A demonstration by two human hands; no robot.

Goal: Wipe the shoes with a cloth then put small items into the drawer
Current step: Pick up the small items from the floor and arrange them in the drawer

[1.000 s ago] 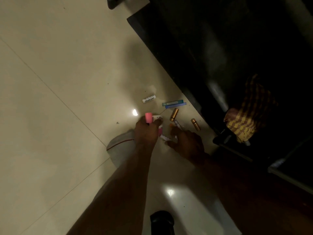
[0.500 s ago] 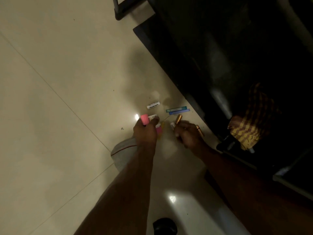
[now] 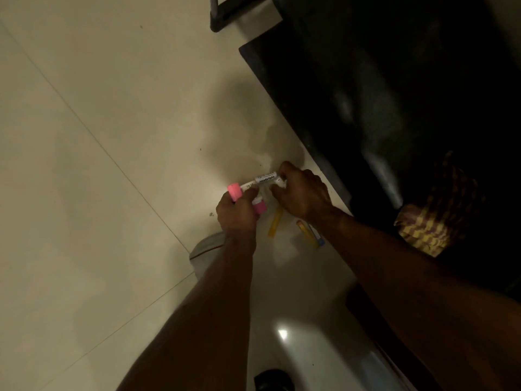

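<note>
floor tiles (image 3: 112,80): glossy, smooth, light reflected. pink-capped markers (image 3: 235,191): plastic, smooth. white labelled marker (image 3: 266,178): plastic, printed. checked cloth (image 3: 431,221): woven, matt. dark cabinet front (image 3: 366,80): glossy, faintly reflective.

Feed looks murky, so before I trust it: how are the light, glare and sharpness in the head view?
Head view: dim overall; the dark furniture at right is nearly black, no detail. One glare spot on the floor tile. Forearms soft; the white marker label at the right hand is partly readable. The left hand grips pink-capped markers.

left hand (image 3: 236,213) curled, right hand (image 3: 303,193) pinching, forearms extended
</note>
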